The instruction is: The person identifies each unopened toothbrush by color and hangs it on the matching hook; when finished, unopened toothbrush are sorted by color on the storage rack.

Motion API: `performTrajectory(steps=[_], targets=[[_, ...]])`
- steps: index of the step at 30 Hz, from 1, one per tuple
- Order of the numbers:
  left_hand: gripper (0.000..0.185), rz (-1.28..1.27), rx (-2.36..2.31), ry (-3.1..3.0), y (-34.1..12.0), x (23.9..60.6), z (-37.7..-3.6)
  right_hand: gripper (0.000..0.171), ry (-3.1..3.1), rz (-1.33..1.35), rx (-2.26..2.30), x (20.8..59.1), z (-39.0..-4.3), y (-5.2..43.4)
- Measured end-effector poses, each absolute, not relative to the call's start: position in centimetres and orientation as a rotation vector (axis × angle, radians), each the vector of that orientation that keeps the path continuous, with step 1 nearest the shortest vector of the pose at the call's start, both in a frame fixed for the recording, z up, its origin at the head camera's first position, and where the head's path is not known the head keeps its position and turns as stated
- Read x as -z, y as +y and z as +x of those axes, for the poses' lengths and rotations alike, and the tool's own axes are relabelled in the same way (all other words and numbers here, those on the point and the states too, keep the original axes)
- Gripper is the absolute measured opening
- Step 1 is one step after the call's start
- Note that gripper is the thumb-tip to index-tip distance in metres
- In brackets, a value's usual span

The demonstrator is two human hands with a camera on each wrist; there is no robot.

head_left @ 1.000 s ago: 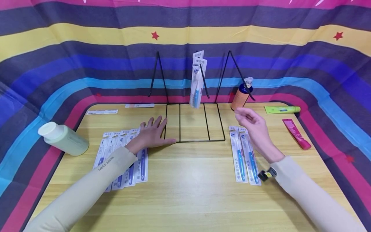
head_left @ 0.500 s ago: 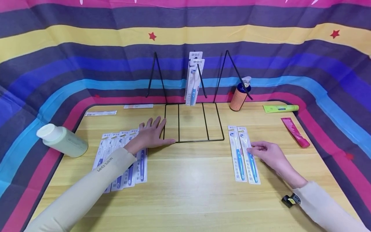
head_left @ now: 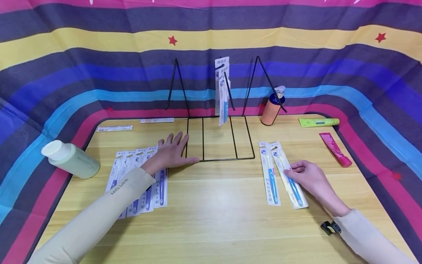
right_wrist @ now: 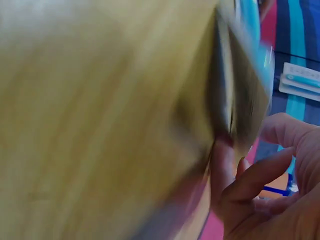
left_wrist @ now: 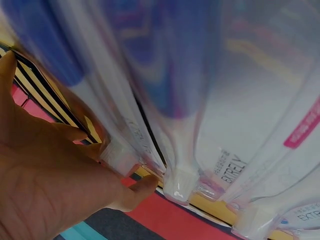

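One blue toothbrush pack (head_left: 293, 190), right of the wire rack (head_left: 228, 160), slanted beside a matching pack (head_left: 270, 176); right hand (head_left: 309, 179) pinching its edge, left hand (head_left: 172, 152) spread, empty. Likely fault: slippage, should that edge hold loosen.

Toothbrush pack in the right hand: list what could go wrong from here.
The pinched pack might nudge the neighbouring pack if lifted, since their top ends lie close. The right hand grips it by one side, so it could twist or slip. The left hand, spread at the left edge of the black rack, could jolt it and sway the hanging packs.
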State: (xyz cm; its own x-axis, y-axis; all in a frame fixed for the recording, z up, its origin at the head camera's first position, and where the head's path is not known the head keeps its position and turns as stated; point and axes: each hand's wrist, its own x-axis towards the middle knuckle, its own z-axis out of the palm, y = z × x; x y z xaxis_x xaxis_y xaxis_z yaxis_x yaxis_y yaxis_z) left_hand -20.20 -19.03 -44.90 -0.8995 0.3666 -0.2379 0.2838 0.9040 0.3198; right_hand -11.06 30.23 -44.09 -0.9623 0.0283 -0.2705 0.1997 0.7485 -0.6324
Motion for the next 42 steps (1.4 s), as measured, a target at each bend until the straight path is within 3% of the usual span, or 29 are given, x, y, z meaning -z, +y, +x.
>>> performTrajectory(steps=[7,19,31,42], targets=[[0.121,0.483,-0.372,2.769,-18.9,44.9,-20.2,0.055,2.65,0.179,1.247,44.0,-10.9,30.6],[0.12,0.492,-0.38,2.778,-19.1,44.6,-20.1,0.016,2.198,0.097,2.03,42.2,-10.6,25.4],[0.12,0.488,-0.354,2.789,-19.1,44.9,-20.2,0.015,2.161,-0.339,2.305,39.2,-12.2,17.8],[0.118,0.509,-0.334,2.796,-19.1,44.9,-20.1,0.019,2.304,-0.551,2.269,37.2,-13.7,15.3]])
